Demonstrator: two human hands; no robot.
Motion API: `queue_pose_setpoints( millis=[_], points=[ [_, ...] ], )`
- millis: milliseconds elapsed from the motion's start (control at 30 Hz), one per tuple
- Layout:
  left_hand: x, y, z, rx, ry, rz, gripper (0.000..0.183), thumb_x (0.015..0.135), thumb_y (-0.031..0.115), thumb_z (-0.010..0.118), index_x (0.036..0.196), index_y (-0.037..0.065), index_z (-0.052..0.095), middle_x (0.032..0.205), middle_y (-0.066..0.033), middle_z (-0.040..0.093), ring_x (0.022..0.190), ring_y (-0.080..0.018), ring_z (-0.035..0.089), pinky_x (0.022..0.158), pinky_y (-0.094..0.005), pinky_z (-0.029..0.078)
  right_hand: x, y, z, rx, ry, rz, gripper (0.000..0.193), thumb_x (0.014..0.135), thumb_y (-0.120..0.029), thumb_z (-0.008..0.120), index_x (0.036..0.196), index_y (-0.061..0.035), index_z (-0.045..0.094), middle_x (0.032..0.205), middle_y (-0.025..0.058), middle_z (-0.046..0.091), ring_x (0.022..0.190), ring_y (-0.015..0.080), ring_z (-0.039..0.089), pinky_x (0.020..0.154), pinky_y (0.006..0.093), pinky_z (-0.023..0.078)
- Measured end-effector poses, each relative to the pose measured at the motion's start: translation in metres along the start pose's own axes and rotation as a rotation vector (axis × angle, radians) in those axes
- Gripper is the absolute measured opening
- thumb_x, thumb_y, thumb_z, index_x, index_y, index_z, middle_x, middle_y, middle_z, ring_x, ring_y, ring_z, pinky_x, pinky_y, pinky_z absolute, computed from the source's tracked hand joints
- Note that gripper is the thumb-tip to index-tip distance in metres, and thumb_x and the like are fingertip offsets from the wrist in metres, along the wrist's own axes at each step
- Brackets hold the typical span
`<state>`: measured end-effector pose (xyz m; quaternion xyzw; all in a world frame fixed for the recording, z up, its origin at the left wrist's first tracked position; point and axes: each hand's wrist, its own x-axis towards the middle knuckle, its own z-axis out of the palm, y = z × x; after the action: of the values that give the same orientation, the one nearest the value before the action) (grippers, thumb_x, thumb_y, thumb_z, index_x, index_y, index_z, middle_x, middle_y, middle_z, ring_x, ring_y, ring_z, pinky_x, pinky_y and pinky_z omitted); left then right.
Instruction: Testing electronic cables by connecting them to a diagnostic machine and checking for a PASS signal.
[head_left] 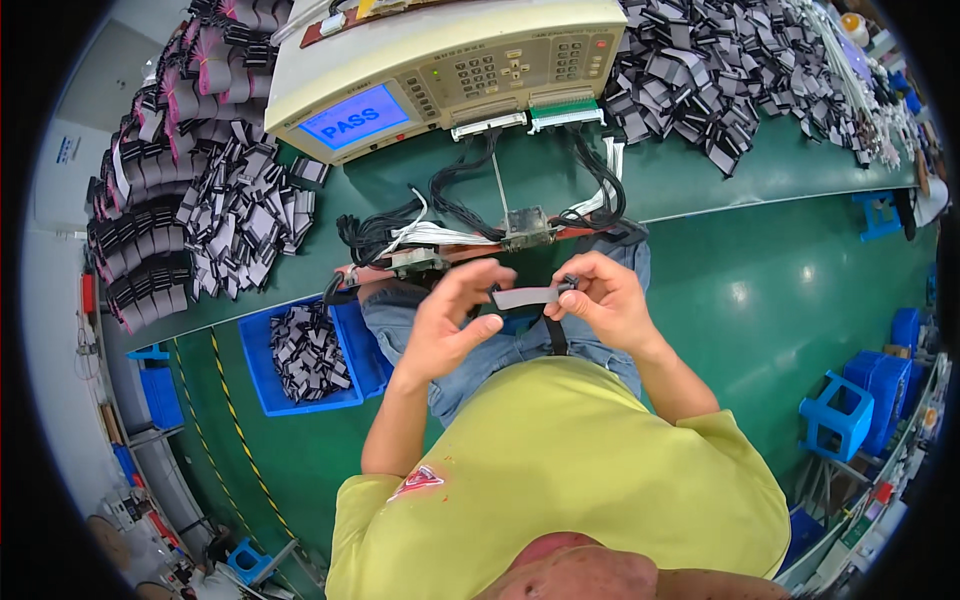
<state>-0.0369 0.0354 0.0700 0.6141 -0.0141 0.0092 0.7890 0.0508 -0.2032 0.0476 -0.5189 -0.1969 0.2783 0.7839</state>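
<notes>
a short grey ribbon cable (525, 297) was held near the frame's centre, one end pinched in the right hand (608, 305); the left hand (452, 318) was loosely open by the other end, its contact unclear. a cable check seemed in hand; careful lining-up with the wired block (527, 226), below the beige tester (445, 95) at upper centre, seemed called for next.
</notes>
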Motion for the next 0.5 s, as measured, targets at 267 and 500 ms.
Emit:
queue_pose_setpoints(
  millis=[267,500],
  points=[
    [0.002,-0.033,-0.005,-0.215,-0.062,-0.180,0.026,0.094,-0.002,0.076,0.119,-0.004,0.068,0.103,-0.0111,0.075,0.096,-0.0171,0.075,0.086,-0.0285,0.060,0.008,-0.005,-0.004,-0.127,-0.034,-0.046,0.026,0.091,-0.008,0.083,0.107,-0.0002,0.065,0.099,0.0065,0.066,0.089,0.0128,0.061,0.077,0.0283,0.050],
    [0.007,-0.038,-0.006,-0.160,-0.104,-0.141,0.022,0.083,-0.006,0.085,0.099,-0.002,0.070,0.095,-0.0066,0.069,0.088,-0.0130,0.064,0.079,-0.0276,0.052,0.009,0.002,0.000,-0.215,-0.059,-0.029,0.020,0.086,-0.005,0.087,0.097,-0.0023,0.071,0.095,0.0021,0.064,0.084,0.0092,0.058,0.070,0.0248,0.044]
  ],
)
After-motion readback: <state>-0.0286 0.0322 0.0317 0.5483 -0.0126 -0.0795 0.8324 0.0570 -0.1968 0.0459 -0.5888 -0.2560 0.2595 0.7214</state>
